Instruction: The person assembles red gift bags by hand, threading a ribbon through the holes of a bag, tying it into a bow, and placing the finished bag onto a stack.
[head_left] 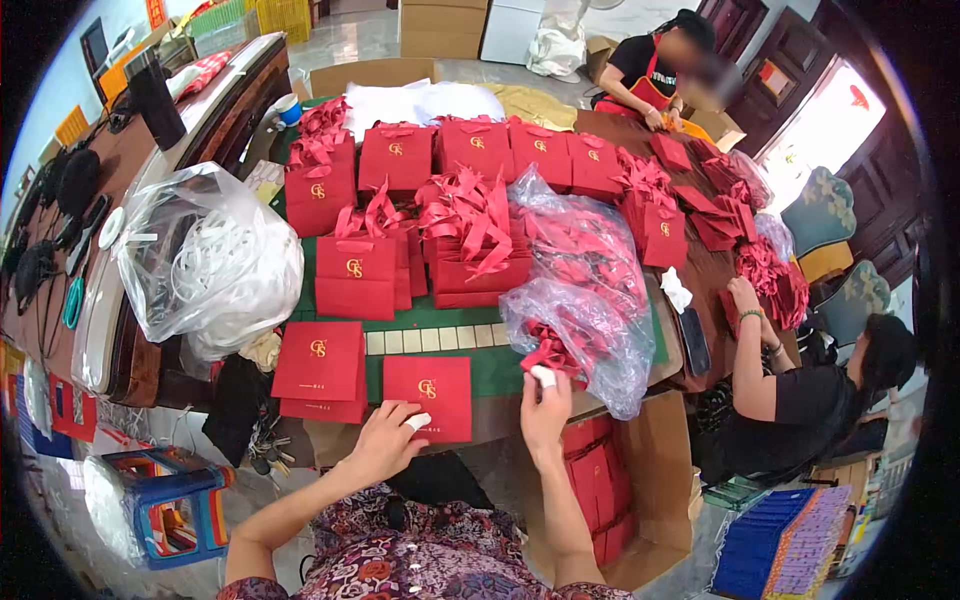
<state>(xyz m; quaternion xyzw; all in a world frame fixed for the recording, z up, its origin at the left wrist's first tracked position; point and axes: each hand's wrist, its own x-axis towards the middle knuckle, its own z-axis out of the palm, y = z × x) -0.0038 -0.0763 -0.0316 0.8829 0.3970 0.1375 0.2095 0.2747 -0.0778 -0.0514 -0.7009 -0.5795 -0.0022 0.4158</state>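
Note:
A red paper gift bag [428, 385] with a gold logo lies flat at the table's front edge. My left hand [388, 445] rests on its lower left part, fingers stretched out and a white wrap on one fingertip. My right hand [546, 415] is closed at the mouth of a clear plastic bag [590, 270], its fingertips pinched on red ribbon [548, 347]; a white wrap covers a finger there too. Left of the flat bag sit more folded red bags [318, 365]. Behind it runs a row of small pale cards or tape pieces [437, 339].
Rows of red gift bags [478, 150] with ribbon handles fill the green tabletop. A plastic sack of white cord [215, 255] stands left. Below right is a carton [655, 490] holding red bags. Two co-workers [800, 410] [650, 75] handle red items; a phone [692, 340] lies nearby.

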